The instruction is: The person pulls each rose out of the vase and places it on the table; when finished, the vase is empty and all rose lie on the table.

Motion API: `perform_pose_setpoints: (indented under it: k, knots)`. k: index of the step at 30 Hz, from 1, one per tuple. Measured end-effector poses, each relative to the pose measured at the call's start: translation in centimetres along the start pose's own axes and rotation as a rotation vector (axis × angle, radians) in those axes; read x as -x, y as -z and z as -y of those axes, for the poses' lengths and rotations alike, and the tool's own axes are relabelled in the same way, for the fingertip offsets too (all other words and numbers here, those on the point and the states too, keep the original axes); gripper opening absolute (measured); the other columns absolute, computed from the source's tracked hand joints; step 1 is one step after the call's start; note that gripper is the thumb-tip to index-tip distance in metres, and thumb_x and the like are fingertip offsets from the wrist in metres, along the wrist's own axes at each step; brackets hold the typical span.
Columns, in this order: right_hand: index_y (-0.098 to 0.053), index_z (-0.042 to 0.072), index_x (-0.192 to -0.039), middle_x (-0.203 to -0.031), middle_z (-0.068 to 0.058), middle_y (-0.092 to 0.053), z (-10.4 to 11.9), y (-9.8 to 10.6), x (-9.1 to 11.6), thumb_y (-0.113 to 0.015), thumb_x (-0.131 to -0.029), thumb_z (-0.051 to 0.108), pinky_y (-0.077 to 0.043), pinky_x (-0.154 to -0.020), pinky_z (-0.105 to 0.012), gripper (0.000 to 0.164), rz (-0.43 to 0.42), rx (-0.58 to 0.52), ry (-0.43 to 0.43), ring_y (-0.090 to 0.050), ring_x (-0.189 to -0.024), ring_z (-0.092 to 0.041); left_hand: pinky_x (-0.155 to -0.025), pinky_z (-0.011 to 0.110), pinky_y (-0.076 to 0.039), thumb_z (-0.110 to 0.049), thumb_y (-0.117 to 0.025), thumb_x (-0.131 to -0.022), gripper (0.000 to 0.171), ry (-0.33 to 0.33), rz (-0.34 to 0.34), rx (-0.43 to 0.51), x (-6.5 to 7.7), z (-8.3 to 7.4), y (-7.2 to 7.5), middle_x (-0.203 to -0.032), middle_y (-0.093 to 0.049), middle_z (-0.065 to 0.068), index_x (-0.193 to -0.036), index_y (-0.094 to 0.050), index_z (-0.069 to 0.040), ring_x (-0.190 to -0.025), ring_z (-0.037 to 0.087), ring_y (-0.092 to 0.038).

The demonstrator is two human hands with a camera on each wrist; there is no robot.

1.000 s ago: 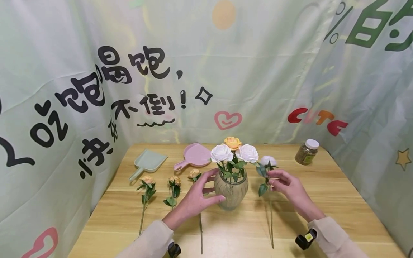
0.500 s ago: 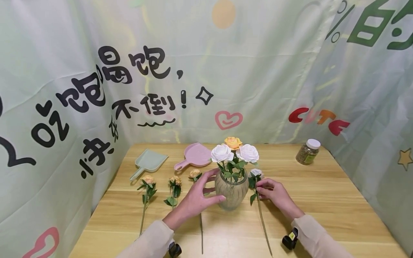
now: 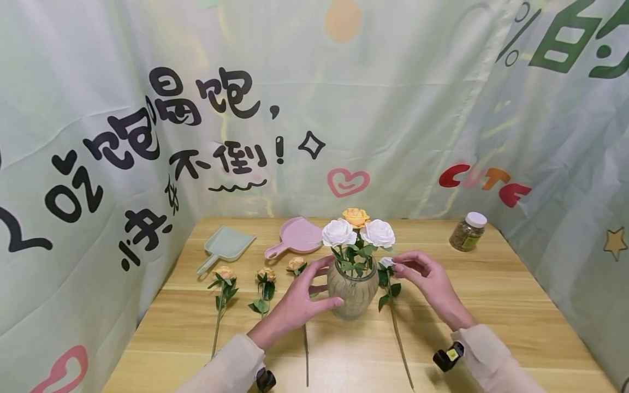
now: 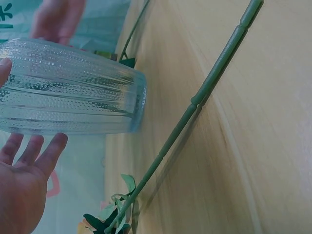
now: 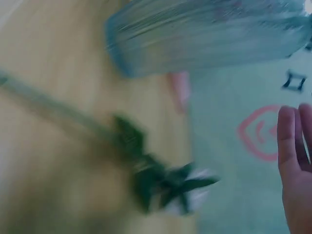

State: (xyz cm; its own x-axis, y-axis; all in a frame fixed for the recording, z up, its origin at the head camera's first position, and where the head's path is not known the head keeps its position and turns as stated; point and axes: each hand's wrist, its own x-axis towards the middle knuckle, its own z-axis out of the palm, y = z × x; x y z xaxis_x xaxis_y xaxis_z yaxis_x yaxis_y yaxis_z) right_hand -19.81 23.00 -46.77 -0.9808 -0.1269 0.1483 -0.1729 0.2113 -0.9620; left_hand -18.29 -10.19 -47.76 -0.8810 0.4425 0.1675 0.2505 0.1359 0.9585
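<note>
My left hand (image 3: pixel 301 307) holds a ribbed glass vase (image 3: pixel 350 297) from its left side, thumb in front and fingers behind. Upright in the vase stand two white roses (image 3: pixel 339 233) and a yellow-orange rose (image 3: pixel 355 218). Just right of the vase, a loose white rose (image 3: pixel 390 289) lies on the table with its stem toward me. My right hand (image 3: pixel 432 281) is over its bloom, partly covering it. In the right wrist view that hand's fingers (image 5: pixel 288 134) are extended and apart from the blurred flower (image 5: pixel 170 185), with nothing held.
Several orange roses (image 3: pixel 224 278) lie left of the vase on the wooden table (image 3: pixel 501 305). Behind them are a green dustpan (image 3: pixel 231 245) and a pink dustpan (image 3: pixel 298 237). A lidded jar (image 3: pixel 468 232) stands at the back right. Printed cloth (image 3: pixel 403 120) hangs around the table.
My right hand carried the white rose left, laid it beside the vase and released it, then rose slightly. My left hand stayed on the vase.
</note>
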Motion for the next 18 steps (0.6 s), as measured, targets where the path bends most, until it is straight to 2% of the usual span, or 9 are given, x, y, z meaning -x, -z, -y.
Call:
perform_pose_setpoints:
  k: [3,6,9,12,15,18]
  knots:
    - [-0.066,-0.009,-0.128,-0.131,-0.01,-0.073,2.5,-0.2,0.0,-0.066,-0.108,0.005,-0.065,-0.097,-0.025,0.024,0.073,-0.043,0.166,-0.073,-0.116,-0.009,-0.121,0.046,-0.054,-0.031,-0.088,-0.094,0.087,-0.001,-0.001,-0.001,0.0,0.0,0.0,-0.172,-0.041,-0.009,-0.166,-0.039,-0.035,-0.154,0.024,-0.048]
    - [-0.069,-0.009,-0.123,-0.132,0.0,-0.074,4.4,-1.0,0.0,-0.065,-0.107,-0.001,-0.064,-0.099,-0.023,0.018,0.152,-0.05,0.265,-0.071,-0.124,-0.007,-0.12,0.044,-0.054,-0.031,-0.088,-0.094,0.086,-0.004,-0.002,-0.001,0.0,0.0,0.0,-0.171,-0.042,-0.008,-0.166,-0.04,-0.034,-0.153,0.024,-0.049]
    - [-0.07,-0.009,-0.122,-0.129,0.009,-0.074,5.5,-1.8,-0.1,-0.064,-0.106,-0.005,-0.062,-0.1,-0.02,0.017,0.197,-0.033,0.315,-0.07,-0.124,-0.004,-0.12,0.044,-0.054,-0.03,-0.088,-0.095,0.086,-0.007,0.0,0.0,0.0,0.0,0.0,-0.171,-0.042,-0.007,-0.166,-0.04,-0.034,-0.153,0.024,-0.049]
    - [-0.069,-0.011,-0.128,-0.128,0.014,-0.075,6.0,-2.4,-0.2,-0.062,-0.106,-0.008,-0.06,-0.102,-0.017,0.023,0.209,-0.033,0.336,-0.07,-0.122,-0.001,-0.12,0.045,-0.054,-0.031,-0.088,-0.095,0.086,-0.006,0.002,0.001,0.0,0.0,0.0,-0.171,-0.041,-0.008,-0.166,-0.04,-0.034,-0.153,0.024,-0.048]
    - [-0.068,-0.012,-0.131,-0.129,0.017,-0.075,6.4,-2.7,-0.3,-0.06,-0.106,-0.009,-0.059,-0.102,-0.016,0.026,0.214,-0.048,0.35,-0.069,-0.124,0.001,-0.12,0.047,-0.054,-0.032,-0.088,-0.095,0.085,-0.007,0.001,0.002,-0.1,0.1,0.0,-0.171,-0.041,-0.007,-0.166,-0.039,-0.034,-0.153,0.024,-0.048]
    - [-0.068,-0.011,-0.132,-0.13,0.017,-0.075,7.0,-2.7,-0.4,-0.059,-0.106,-0.01,-0.059,-0.103,-0.015,0.027,0.174,-0.072,0.379,-0.069,-0.125,0.001,-0.121,0.049,-0.054,-0.032,-0.087,-0.096,0.085,-0.007,-0.002,0.001,-0.1,0.1,0.0,-0.171,-0.041,-0.007,-0.166,-0.039,-0.034,-0.154,0.025,-0.048]
